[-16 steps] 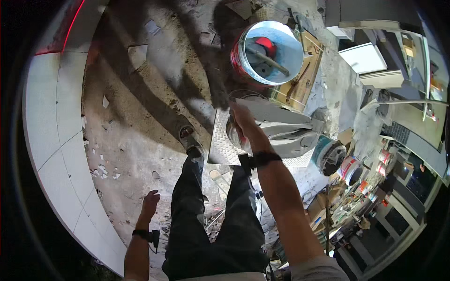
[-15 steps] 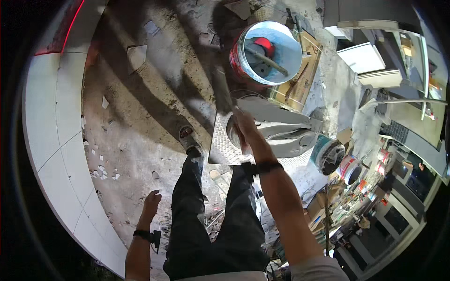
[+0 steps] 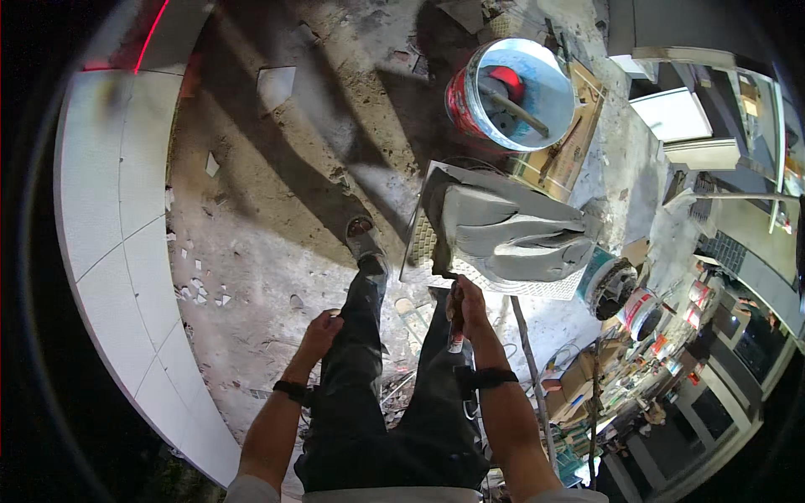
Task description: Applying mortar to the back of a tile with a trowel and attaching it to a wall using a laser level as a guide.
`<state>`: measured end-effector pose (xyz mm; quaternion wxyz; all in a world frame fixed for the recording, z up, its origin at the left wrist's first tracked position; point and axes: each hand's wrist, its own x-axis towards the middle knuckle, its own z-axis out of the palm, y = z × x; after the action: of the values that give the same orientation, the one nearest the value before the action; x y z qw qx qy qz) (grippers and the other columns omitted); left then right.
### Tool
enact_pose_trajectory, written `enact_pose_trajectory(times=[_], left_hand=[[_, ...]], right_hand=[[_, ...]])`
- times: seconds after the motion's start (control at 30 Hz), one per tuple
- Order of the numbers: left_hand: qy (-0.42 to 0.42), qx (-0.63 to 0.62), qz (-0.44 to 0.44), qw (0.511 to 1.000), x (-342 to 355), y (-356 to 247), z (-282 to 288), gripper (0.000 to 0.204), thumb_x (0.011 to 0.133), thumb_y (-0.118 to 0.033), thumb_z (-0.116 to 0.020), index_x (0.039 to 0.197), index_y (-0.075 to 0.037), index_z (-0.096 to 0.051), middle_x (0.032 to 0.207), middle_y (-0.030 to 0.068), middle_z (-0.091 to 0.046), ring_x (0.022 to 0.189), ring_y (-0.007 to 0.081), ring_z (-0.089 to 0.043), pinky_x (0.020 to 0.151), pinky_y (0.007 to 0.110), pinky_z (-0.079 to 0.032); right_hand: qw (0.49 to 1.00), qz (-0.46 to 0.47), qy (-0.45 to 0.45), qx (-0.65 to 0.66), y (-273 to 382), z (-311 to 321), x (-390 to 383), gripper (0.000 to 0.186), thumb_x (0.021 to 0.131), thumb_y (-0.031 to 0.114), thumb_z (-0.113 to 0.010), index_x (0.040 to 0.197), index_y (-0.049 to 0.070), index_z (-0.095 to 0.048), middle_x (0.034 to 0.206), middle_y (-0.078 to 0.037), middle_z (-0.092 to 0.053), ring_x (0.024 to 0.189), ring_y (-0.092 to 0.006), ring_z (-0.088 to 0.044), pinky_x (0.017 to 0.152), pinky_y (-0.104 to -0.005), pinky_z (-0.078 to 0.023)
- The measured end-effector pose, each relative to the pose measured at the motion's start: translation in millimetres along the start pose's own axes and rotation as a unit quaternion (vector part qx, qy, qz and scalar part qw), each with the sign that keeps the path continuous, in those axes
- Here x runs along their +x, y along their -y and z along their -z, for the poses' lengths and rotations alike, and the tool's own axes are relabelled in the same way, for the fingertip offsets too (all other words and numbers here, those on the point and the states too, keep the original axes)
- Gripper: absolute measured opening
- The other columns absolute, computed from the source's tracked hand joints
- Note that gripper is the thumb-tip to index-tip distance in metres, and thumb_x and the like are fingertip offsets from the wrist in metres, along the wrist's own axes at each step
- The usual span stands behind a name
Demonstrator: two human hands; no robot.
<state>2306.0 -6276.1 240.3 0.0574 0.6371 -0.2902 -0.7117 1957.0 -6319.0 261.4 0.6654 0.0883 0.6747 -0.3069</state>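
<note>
My right hand (image 3: 471, 308) is closed around the handle of a trowel (image 3: 456, 342), just off the near edge of a tile; the dark blade, partly lost in shadow, points away over the tile's left side. Thick grey mortar (image 3: 516, 228) lies in smooth ridges across most of the tile (image 3: 421, 245), whose pale patterned face shows along its left and near edges. My left hand (image 3: 320, 335) hangs beside my left leg with its fingers loosely bent, and nothing shows in it.
Beyond the tile stands a bucket (image 3: 470, 96) holding a red-and-dark tool, beside flattened cardboard (image 3: 579, 151). More buckets (image 3: 610, 287) stand to the right. A pale tiled ledge (image 3: 96, 184) curves along the left. Tile shards (image 3: 199, 289) litter the floor. A pole (image 3: 528, 360) leans by my right arm.
My right hand has drawn back toward me from above the mortar, bringing the trowel off its far left side. My left hand has risen and moved right, close to my leg.
</note>
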Motion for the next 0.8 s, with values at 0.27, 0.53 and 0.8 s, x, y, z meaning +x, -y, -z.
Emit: enact_pose_trajectory(times=[0.27,0.53,0.8], left_hand=[[-0.017,0.057,0.045,0.997,-18,19,23,0.039,0.089,-0.023,-0.057,0.121,0.0,-0.053,0.095,0.011,-0.064,0.088,0.0165,-0.059,0.08,0.03,-0.046],[-0.027,0.061,0.054,0.996,-21,35,20,0.039,0.088,-0.022,-0.057,0.12,0.0,-0.054,0.095,0.0125,-0.064,0.089,0.0189,-0.059,0.081,0.03,-0.045],[-0.015,0.032,0.057,0.998,-13,32,6,0.038,0.088,-0.025,-0.058,0.118,-0.003,-0.056,0.095,0.0132,-0.065,0.087,0.0178,-0.059,0.078,0.031,-0.047]], right_hand=[[0.774,0.256,-0.223,-0.535,-40,-34,26,0.043,0.091,0.042,-0.044,0.09,0.001,-0.054,0.073,-0.024,-0.061,0.071,-0.044,-0.059,0.064,-0.0508,-0.045],[0.876,0.217,-0.023,-0.429,6,-76,37,0.038,0.09,0.036,-0.05,0.077,0.001,-0.053,0.063,-0.016,-0.056,0.054,-0.0296,-0.054,0.053,-0.0389,-0.043],[0.989,0.12,0.006,-0.082,83,-12,-32,0.024,0.091,0.034,-0.051,0.081,0.013,-0.047,0.057,0.0,-0.043,0.042,-0.01,-0.043,0.039,-0.0241,-0.038]])
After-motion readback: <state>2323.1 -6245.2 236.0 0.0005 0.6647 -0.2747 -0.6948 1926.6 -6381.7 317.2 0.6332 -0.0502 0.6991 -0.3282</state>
